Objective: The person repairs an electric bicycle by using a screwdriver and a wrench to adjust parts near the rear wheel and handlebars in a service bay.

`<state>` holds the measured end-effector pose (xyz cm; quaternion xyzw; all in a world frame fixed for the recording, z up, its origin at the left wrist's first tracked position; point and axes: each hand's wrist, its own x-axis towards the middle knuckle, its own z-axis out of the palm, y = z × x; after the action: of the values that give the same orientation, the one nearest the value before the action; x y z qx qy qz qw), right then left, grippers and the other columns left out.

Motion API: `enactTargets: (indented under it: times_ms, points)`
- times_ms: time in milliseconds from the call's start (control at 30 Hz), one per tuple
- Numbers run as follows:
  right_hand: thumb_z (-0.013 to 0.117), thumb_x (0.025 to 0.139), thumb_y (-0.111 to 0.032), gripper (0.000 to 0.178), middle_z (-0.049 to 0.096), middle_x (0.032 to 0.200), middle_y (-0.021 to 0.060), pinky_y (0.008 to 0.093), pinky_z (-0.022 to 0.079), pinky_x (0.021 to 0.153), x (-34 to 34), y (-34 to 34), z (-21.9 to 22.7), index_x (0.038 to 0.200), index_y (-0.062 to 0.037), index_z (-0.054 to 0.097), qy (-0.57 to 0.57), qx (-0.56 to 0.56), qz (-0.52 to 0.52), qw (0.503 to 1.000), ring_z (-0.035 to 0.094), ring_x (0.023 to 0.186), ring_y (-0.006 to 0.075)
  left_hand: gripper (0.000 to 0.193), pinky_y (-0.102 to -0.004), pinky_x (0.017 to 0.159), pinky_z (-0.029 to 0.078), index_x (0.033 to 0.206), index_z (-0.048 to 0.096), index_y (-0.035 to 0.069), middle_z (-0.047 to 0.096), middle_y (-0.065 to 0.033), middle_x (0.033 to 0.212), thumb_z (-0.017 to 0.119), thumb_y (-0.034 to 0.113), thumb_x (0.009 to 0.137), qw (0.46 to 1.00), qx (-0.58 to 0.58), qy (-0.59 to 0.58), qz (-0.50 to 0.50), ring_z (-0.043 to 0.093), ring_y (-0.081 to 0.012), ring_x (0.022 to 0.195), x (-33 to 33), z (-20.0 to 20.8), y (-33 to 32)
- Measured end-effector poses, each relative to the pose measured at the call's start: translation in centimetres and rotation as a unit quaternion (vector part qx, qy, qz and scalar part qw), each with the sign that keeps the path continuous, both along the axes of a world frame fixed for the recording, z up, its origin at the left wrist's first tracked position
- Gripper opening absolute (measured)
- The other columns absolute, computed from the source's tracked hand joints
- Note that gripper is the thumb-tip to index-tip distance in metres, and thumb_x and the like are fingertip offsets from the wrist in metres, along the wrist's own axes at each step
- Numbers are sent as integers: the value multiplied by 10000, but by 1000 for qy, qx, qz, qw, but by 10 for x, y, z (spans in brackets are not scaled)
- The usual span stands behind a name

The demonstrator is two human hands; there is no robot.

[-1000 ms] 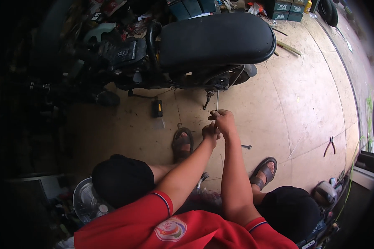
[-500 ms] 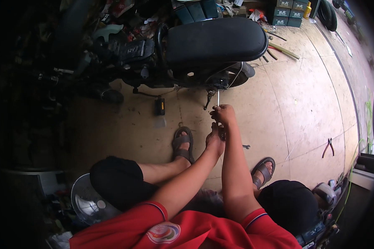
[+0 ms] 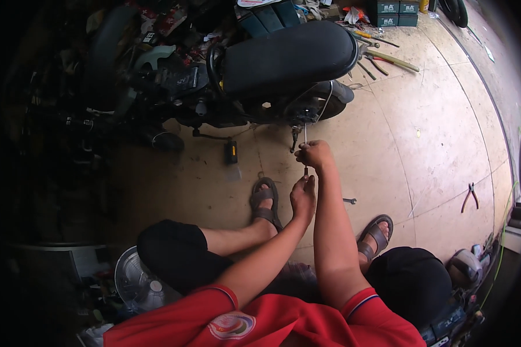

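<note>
A black electric bike (image 3: 289, 58) stands across in front of me, its rear wheel (image 3: 327, 107) to the right. A thin, pale metal rod (image 3: 305, 132) runs from the rear wheel hub (image 3: 308, 113) towards me; its exact kind cannot be told. My right hand (image 3: 315, 154) is closed around it below the hub. A short dark stretch of the rod shows between my hands. Lower down, my left hand (image 3: 303, 195) is closed at the rod's near end, which its fingers hide. The bike's kickstand (image 3: 294, 139) hangs just left of the rod.
A pedal (image 3: 231, 151) juts out at left. A wrench (image 3: 349, 201) lies near my right foot, and pliers (image 3: 470, 197) lie farther right. Several tools, among them a long-handled hammer (image 3: 393, 60), lie behind the wheel. Dark boxes (image 3: 397, 13) stand at the back. A fan (image 3: 142, 277) is beside my left knee.
My left hand has drawn down, away from my right hand, baring the rod's dark stretch between them. The right hand stays on the rod. The whole view has shifted slightly.
</note>
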<state>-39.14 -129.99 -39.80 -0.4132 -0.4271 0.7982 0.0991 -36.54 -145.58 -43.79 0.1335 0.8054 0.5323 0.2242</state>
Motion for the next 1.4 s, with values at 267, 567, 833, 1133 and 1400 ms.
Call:
enactTargets:
  times_ms: [267, 567, 833, 1133, 1400]
  points:
    - [588, 991, -110, 232, 726, 818, 173, 327, 568, 568, 3, 4, -12, 1044, 108, 645, 39, -55, -39, 997, 682, 615, 232, 443, -320, 771, 495, 1061, 625, 97, 671, -34, 973, 471, 512, 1036, 788, 325, -510, 118, 610, -170, 859, 5, 33, 21]
    - [584, 973, -117, 258, 708, 722, 141, 340, 540, 524, 0, 3, -14, 829, 62, 701, 2, 29, -38, 999, 692, 591, 228, 434, -431, 682, 498, 1125, 589, -34, 670, -101, 753, 579, 373, 976, 979, -163, -100, 70, 646, -333, 707, -9, 34, 5]
    - [616, 952, -105, 214, 712, 742, 140, 338, 565, 545, 6, 3, -6, 842, 63, 691, -14, 4, -67, 998, 699, 602, 226, 376, -450, 697, 470, 1033, 601, -30, 616, -151, 743, 683, 321, 930, 945, -196, 249, -75, 608, -361, 734, 12, 62, 15]
    - [609, 963, -86, 205, 704, 739, 176, 352, 554, 489, 8, 5, -5, 862, 86, 654, -2, -9, 36, 999, 693, 573, 252, 435, -291, 507, 314, 764, 507, 185, 450, 24, 607, 371, 491, 1042, 785, 224, -560, 140, 418, -163, 558, -19, 33, 21]
    - [588, 982, -85, 196, 707, 782, 177, 362, 568, 536, 10, 0, 3, 927, 95, 641, 17, -55, 12, 998, 690, 618, 262, 267, -353, 641, 472, 1128, 619, 23, 600, -32, 811, 596, 252, 994, 975, -60, -211, 36, 547, -161, 706, -8, 18, -4]
